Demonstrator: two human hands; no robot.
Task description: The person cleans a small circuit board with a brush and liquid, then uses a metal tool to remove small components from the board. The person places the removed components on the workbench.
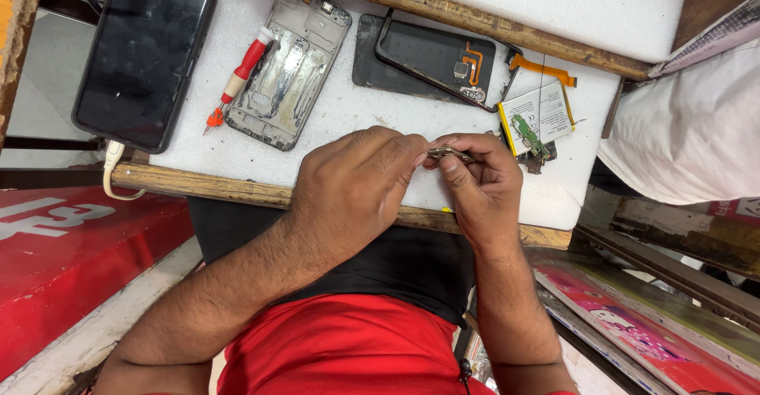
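Fingers of both hands pinch one small thin metallic part (448,154), held between them just above the near edge of the white foam pad (356,110). Left hand (352,185) curled, thumb and forefinger tips closed on the part's left end; right hand (483,185) thumb and forefinger closed on its right end. Part is tiny, brownish-grey, exact kind hard to tell.

Judgement: for a piece this small, a light fingertip grip works best, hands kept low over the pad so a slip lands on foam, no bending force on the thin strip.

Materials: pad is soft, matte, white, on a rough worn wooden frame (237,193). Phone mid-frame (289,66) is grey metal, rectangular, with shiny glue residue. Red-handled screwdriver (237,78) lies beside it, touching its left edge. Black phone back cover (431,58) shows an orange flex cable (542,68), thin and glossy. Flat white battery (538,114) with yellow edge sits near a small green circuit board (529,135). Dark glossy smartphone (144,55) at far left, white cable (111,165) plugged in.
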